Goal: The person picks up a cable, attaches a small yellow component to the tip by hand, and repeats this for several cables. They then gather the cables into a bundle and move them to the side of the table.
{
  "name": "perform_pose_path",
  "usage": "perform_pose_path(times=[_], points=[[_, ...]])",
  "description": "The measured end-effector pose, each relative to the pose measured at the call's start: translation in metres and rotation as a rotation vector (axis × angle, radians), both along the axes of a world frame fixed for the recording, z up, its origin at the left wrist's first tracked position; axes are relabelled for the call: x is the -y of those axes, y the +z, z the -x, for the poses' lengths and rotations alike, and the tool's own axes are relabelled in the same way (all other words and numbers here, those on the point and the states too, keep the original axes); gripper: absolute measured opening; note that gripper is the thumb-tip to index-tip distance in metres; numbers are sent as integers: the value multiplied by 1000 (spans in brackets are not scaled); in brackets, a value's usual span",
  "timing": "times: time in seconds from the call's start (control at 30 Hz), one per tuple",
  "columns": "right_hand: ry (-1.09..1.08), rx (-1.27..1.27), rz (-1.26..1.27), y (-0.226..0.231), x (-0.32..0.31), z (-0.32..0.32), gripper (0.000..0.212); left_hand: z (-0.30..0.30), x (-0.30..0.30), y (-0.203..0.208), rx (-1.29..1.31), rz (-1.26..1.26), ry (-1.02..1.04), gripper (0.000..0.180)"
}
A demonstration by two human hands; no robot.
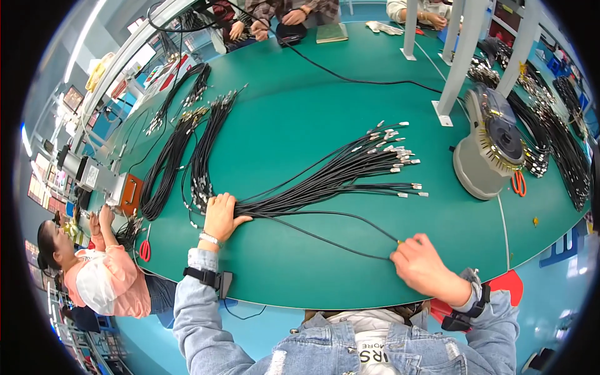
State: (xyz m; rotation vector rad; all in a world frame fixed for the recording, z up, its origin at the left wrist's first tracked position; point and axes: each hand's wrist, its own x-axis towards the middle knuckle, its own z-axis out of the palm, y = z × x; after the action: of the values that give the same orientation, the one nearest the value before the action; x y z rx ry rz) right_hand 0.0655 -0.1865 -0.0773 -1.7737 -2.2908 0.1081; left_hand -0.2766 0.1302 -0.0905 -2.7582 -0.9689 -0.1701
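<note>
A bundle of black cables [294,194] with pale connectors at its tips fans out across the green table [300,112]. Near the bundle's gathered end, my left hand [221,217] presses down over the cables, thumb stretched out to the right. My right hand [424,265] is closed on the ends of two cables drawn apart from the rest toward me. Their tips are mostly hidden by my fingers; a small yellow bit shows at the fingertips. Left of my left hand lie two more cable bundles [164,169], the nearer one almost touching it.
A grey round machine [486,150] stands at the right beside white posts [462,69]. Orange-handled scissors [519,183] lie past it, red-handled scissors [145,250] at the left edge. A co-worker [115,275] sits at the left by an orange-fronted device [128,194]. More people work across the table.
</note>
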Motion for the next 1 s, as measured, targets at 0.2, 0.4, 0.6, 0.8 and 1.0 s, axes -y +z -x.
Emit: perform_pose_path(times=[0.2,0.4,0.6,0.8,1.0], points=[[-163,42,-131,-11,-11,-45,11,-2,50,1,33,-35,-33,55],[-175,-44,-145,-11,-6,-52,12,-22,75,28,111,-48,58,53],[-232,-165,-205,5,8,-51,16,-105,87,53,386,197,-111,38],[-313,-318,-240,19,29,-57,16,-221,111,35,438,338,-530,17],[-348,-372,-265,22,40,-57,14,-282,97,-3,453,232,-445,15]])
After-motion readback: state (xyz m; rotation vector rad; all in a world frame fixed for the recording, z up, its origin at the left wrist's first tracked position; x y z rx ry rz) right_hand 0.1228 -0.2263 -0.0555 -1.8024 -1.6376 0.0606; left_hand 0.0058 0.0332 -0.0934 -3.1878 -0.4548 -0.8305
